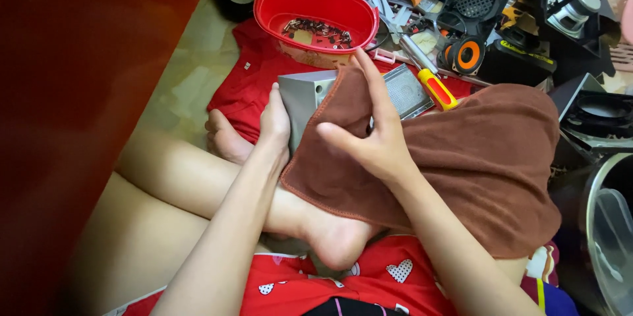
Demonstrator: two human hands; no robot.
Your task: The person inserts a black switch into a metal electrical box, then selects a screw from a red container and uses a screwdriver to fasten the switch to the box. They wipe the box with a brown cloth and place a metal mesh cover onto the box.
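Head view, looking down at a person seated cross-legged on the floor. A grey metal box is steadied from its left side by the left hand, whose palm and fingers are pressed flat against the box wall; the fingers are extended rather than curled round it. A brown cloth is draped over the lap and over the right part of the box. The cloth is pressed onto the box by the right hand, with the index finger stretched forward along the cloth and the thumb spread to the left; the remaining fingers are bent loosely against the fabric. The box is located between the two hands, just above the crossed feet, and rests on a red garment. Behind the box, a red oval tub containing small metal parts is shown. A yellow-handled screwdriver is seen just right of the box, near speaker parts and tangled cables.
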